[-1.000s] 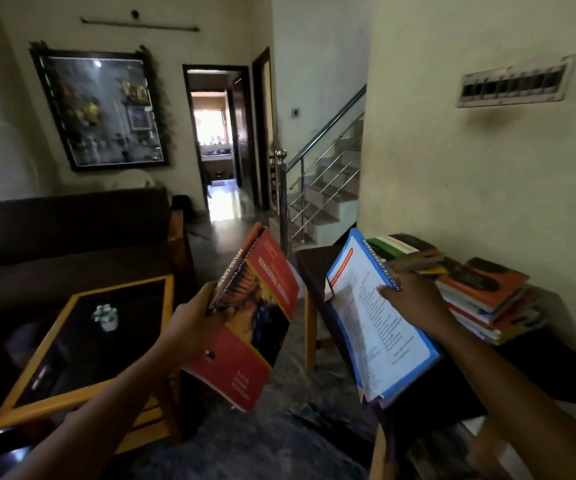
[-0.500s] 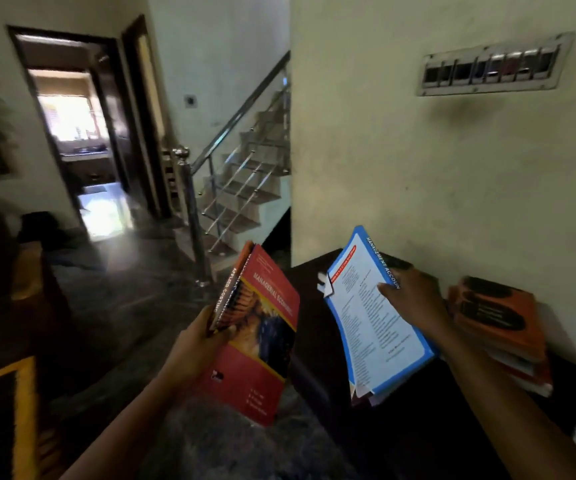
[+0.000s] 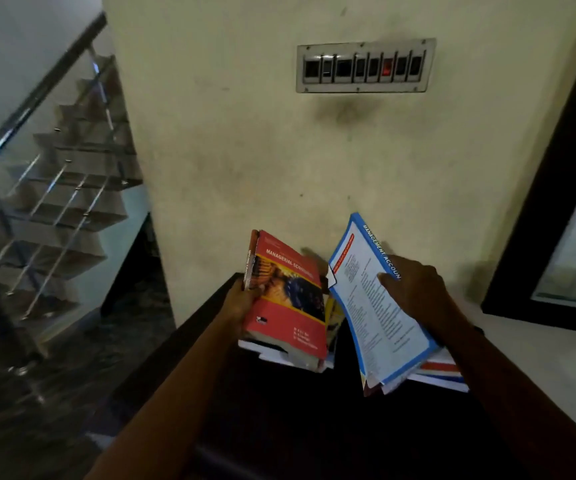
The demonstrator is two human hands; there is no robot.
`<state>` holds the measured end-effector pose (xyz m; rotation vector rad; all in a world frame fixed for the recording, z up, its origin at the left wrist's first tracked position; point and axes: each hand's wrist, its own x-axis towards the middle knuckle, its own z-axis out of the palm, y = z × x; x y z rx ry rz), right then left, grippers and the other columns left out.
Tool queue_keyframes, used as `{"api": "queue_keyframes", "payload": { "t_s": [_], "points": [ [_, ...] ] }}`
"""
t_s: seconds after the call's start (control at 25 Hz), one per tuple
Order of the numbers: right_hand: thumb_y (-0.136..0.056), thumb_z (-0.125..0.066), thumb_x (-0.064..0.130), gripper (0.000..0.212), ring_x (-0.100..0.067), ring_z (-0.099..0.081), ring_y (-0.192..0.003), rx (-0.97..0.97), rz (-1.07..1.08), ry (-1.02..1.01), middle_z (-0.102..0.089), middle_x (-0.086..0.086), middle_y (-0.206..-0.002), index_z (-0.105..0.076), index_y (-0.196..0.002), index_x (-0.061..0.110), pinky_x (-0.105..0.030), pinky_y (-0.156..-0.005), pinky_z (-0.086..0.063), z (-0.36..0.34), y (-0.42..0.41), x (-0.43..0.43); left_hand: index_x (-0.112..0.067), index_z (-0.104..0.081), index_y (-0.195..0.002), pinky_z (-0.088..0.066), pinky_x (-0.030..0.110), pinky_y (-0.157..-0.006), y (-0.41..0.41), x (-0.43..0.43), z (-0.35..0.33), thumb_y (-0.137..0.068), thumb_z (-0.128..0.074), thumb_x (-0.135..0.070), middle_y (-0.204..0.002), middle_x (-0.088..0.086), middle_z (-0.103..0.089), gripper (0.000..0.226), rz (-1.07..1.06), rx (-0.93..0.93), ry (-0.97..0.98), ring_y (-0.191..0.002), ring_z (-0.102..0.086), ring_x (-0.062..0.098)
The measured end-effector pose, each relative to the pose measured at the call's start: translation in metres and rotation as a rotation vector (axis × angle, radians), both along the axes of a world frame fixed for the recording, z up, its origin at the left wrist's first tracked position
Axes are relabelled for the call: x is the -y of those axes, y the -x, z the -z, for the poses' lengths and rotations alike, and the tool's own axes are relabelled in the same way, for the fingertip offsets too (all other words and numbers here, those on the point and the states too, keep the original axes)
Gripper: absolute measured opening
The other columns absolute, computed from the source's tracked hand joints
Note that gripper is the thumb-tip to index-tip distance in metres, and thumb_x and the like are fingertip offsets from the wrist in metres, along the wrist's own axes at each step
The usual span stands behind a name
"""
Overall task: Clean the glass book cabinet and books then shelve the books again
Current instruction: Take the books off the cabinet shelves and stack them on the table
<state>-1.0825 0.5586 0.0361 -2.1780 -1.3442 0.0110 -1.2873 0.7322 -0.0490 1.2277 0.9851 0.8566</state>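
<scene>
Dark table (image 3: 279, 417) by wall (image 3: 238, 140); left hand (image 3: 241, 303) grips red book (image 3: 290, 303), right hand (image 3: 414, 289) clasps blue book (image 3: 376, 320) at 3 o'clock, likely for stacking.

Both my arms are stretched forward, each hand holding a book.

My left arm reaches in from the lower left, and my left hand (image 3: 241, 303) curls round the spine edge of the red book (image 3: 290, 306), holding it upright over the far left corner of the dark table (image 3: 297, 427). My right arm comes in from the lower right. My right hand (image 3: 414, 285) grips the blue-edged book (image 3: 376, 317) tilted, thumb pressed flat on its cover, fingers wrapped behind, nearer the table's far right.
</scene>
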Motion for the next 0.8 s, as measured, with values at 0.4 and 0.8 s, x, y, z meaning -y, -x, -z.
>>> {"api": "queue_keyframes", "payload": {
  "t_s": [0.4, 0.8],
  "points": [
    [-0.098, -0.043, 0.027, 0.034, -0.019, -0.061, -0.095, 0.029, 0.105, 0.091, -0.064, -0.005, -0.116, -0.049, -0.131, 0.022, -0.021, -0.077, -0.045, -0.002, 0.038, -0.055, -0.009, -0.034, -0.143, -0.034, 0.047, -0.106, -0.022, -0.150, 0.090, -0.092, -0.040, -0.050, -0.144, 0.022, -0.036, 0.065, 0.367, -0.882, -0.120, -0.126, -0.040, 0.039],
    [-0.093, -0.053, 0.020, 0.017, 0.002, -0.063, -0.074, -0.361, 0.149, -0.134, -0.066, 0.012, -0.092, -0.061, -0.097, 0.034, -0.011, -0.071, -0.050, -0.006, 0.074, -0.053, -0.027, -0.025, -0.140, -0.056, 0.035, -0.078, -0.055, -0.077, 0.003, -0.084, -0.066, -0.023, -0.137, 0.008, -0.046, 0.069, 0.584, 0.126, 0.000, -0.108, -0.058, 0.024]
  ]
}}
